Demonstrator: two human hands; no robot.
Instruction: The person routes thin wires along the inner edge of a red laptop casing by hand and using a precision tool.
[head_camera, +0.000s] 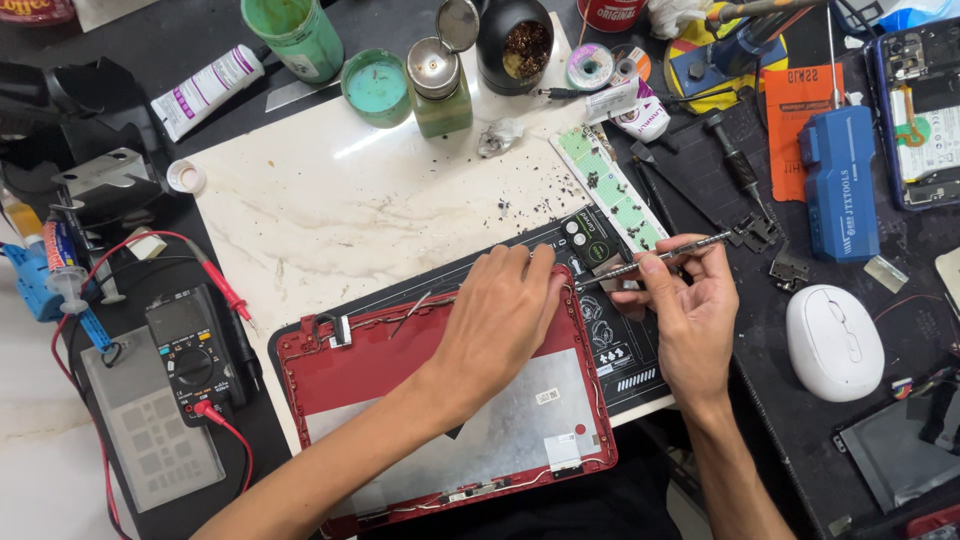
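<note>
A red laptop lid shell (340, 375) lies open-side up on a black mat (625, 365), with a silver panel back (520, 425) inside it. My left hand (500, 315) rests flat on the shell's upper right corner, fingers pressing down near the hinge. My right hand (685, 305) holds a slim metal screwdriver (650, 262) like a pen, its tip pointing left at that same corner, just beside my left fingertips.
A white marble slab (350, 200) lies behind the shell. A multimeter (190, 350) with red leads sits at the left, a white mouse (833, 342) at the right. Bottles, a green cup (376, 86), a blue tool box (838, 180) and an opened phone (920, 110) crowd the back.
</note>
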